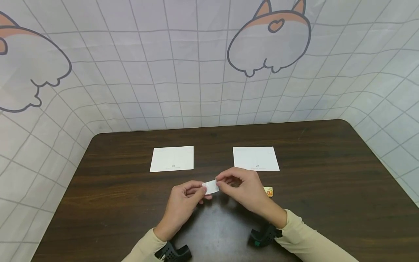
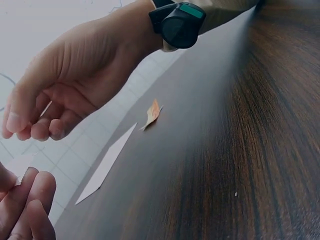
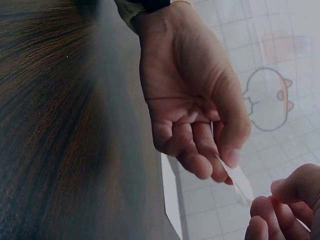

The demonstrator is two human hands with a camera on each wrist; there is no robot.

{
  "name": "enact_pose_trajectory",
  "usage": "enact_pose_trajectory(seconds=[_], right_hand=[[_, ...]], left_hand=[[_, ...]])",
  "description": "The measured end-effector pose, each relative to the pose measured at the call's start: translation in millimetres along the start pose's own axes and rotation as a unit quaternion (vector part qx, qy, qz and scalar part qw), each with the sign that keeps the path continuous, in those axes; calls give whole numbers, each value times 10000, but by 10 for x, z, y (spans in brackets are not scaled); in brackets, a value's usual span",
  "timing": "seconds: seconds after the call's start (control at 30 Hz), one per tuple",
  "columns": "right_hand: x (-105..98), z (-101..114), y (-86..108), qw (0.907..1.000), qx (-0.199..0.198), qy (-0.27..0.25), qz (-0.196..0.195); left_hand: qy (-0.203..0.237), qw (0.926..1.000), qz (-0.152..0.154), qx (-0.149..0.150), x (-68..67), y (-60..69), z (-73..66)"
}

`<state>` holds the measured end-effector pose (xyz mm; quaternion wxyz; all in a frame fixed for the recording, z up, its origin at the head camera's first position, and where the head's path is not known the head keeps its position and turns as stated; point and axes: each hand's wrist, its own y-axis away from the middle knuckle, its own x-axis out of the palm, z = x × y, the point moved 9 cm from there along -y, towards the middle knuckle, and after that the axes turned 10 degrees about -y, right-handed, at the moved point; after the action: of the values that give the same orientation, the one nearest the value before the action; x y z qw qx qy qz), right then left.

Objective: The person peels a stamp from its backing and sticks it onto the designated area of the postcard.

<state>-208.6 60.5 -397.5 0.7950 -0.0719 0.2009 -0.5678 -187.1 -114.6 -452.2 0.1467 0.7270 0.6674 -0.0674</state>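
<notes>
A small white piece (image 1: 211,186), thin like paper or a wrapper, is between the two hands in the head view. The left hand (image 1: 184,200) pinches its left end between thumb and fingers. At its upper right edge are the thumb and forefinger of the right hand (image 1: 243,189), drawn together in a pinch. In the left wrist view, a serrated edge shows near the left hand's fingertips (image 2: 32,187). The right wrist view has the white piece (image 3: 241,186) reaching from the left hand (image 3: 192,95) toward the right hand's fingertips (image 3: 265,205). Its print, if any, cannot be made out.
Two white cards (image 1: 171,159) (image 1: 256,158) lie side by side farther back on the dark wooden table (image 1: 131,203). A small orange-yellow packet (image 1: 268,191) lies partly behind the right hand. A white gridded curtain (image 1: 147,65) surrounds the table's back and sides.
</notes>
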Motion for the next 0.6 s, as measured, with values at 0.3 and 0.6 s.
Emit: enact_pose_trajectory(seconds=[0.3,0.6], right_hand=[[96,127,4,9956,-587,727,60],[184,212,28,9833,-1356,1196,195]], left_hand=[[174,9998,25,-74,28,-1,23],[431,9990,-29,-114,21,0,32]])
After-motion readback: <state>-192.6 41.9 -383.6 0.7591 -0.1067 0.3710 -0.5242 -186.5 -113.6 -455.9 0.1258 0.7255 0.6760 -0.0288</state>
